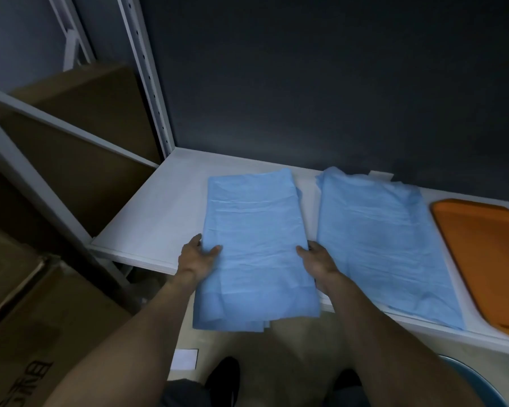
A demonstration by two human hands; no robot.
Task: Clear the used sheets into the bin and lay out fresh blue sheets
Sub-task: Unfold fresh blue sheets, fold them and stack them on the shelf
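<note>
Blue sheets: two, both folded, side by side on the white shelf [156, 218].
Left blue sheet [253, 227]: far part lies on the shelf; near part hangs past the front edge, over the floor.
Right blue sheet [376, 239]: flat on the shelf, untouched, with its near corner at the front edge.
Hands: two, both on the left blue sheet, one at each long side.
Left hand [197, 255]: grip pinching the sheet's left edge, thumb on top, fingers at the edge.
Right hand [316, 259]: grip pinching the sheet's right edge, thumb on top, remaining fingers hidden by the sheet.
Orange tray [482, 254]: one, at the right end of the shelf, just beside the right blue sheet, cut off by the picture edge.
Cardboard boxes [80, 133]: at least three, on the rack and the floor to the left, apart from the sheets.
Rack upright [147, 80]: one grey perforated post at the shelf's far left corner.
Dark wall [306, 83]: closes the far side of the shelf directly behind both sheets.
Blue round rim [479, 383]: one, below the shelf at lower right; what it belongs to cannot be told.
White slip [184, 359]: one, on the floor near a dark shoe [224, 374].
Open room: bare shelf left of the left blue sheet; a narrow bare strip between the two sheets.
</note>
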